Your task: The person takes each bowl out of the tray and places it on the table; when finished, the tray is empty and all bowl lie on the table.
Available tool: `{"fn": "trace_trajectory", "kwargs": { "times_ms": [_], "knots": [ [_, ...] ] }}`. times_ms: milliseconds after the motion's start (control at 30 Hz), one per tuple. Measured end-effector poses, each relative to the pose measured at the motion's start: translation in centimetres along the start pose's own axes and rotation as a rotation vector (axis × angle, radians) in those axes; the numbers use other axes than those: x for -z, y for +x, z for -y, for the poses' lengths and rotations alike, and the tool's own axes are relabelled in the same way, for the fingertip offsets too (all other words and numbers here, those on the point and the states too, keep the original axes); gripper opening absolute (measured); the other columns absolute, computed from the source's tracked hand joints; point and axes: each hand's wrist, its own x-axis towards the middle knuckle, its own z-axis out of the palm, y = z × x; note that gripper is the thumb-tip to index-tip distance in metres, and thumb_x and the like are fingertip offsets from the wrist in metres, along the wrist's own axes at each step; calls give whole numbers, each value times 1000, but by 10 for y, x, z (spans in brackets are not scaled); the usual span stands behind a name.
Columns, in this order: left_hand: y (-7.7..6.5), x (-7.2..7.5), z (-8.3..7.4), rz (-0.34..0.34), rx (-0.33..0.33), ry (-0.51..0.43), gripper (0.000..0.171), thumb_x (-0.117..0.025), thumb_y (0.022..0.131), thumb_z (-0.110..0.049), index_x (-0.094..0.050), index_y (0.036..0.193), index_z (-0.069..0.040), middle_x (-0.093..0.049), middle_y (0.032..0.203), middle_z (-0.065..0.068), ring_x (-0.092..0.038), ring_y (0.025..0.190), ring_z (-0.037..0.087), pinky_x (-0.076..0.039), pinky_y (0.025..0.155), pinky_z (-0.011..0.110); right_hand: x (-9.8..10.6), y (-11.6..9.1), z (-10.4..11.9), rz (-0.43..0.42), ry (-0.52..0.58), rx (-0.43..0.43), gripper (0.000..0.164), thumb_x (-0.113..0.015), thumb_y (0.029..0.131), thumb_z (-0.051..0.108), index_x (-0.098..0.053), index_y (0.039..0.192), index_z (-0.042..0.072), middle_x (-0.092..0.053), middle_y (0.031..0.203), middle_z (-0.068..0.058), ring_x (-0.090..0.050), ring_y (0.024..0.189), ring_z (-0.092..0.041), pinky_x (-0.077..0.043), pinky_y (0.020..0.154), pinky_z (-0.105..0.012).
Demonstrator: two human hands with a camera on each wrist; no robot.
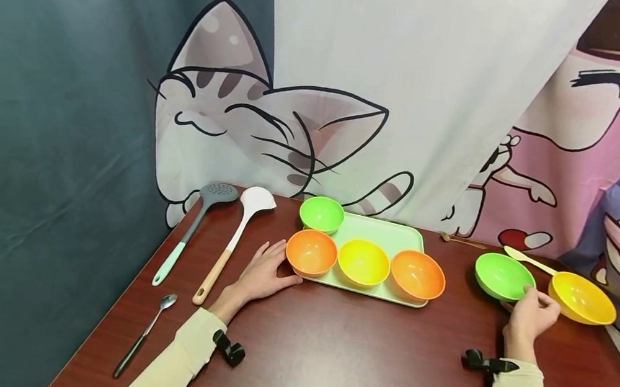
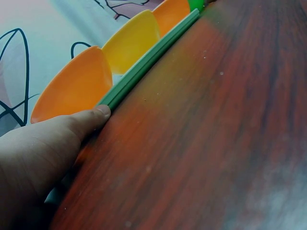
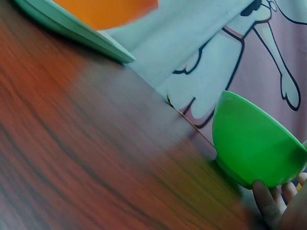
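Note:
My left hand (image 1: 265,274) rests at the left front corner of a pale green tray (image 1: 370,294). Its thumb lies along the tray's front edge, and the other fingers stretch beside the nearer left orange bowl (image 1: 311,253). In the left wrist view the thumb tip touches the tray's edge (image 2: 139,67). At the right, my right hand (image 1: 532,314) grips a green bowl (image 1: 504,277) by its right side. The right wrist view shows the thumb (image 3: 265,199) against the underside of this green bowl (image 3: 254,143); some fingers are hidden behind it.
The tray also carries a yellow bowl (image 1: 364,263), another orange bowl (image 1: 418,275) and a green bowl (image 1: 321,214). A larger yellow-orange bowl (image 1: 582,298) with a pale handle stands far right. A slotted turner (image 1: 219,192), white ladle (image 1: 256,199), spoon (image 1: 145,333) and thin golden utensil (image 1: 462,240) lie around.

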Motion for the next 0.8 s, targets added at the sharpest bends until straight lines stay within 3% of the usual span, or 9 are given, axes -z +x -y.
{"fn": "trace_trajectory", "kwargs": {
  "times_ms": [367, 600, 800],
  "knots": [
    [1, 0, 1, 1, 11, 3, 86, -68, 86, -61, -41, 153, -14, -41, 158, 5, -29, 151, 25, -13, 124, 54, 13, 8, 7, -76, 43, -4, 15, -59, 92, 4, -49, 90, 14, -41, 104, 3, -53, 51, -9, -47, 35, -22],
    [2, -2, 0, -16, -7, 1, 86, -68, 86, -60, -42, 152, -12, -42, 157, 6, -30, 151, 27, -14, 124, 56, 16, 10, 10, -110, 42, 22, 16, -55, 94, 4, -47, 93, 17, -39, 105, 7, -51, 83, -11, -46, 39, -18],
    [2, -2, 1, -8, -1, 7, 86, -68, 86, -60, -41, 153, -14, -41, 158, 5, -30, 151, 26, -13, 124, 55, 17, 11, 8, -119, 76, 26, 18, -57, 95, 5, -45, 96, 18, -38, 110, 8, -53, 82, -12, -47, 41, -18]
  ]
}}
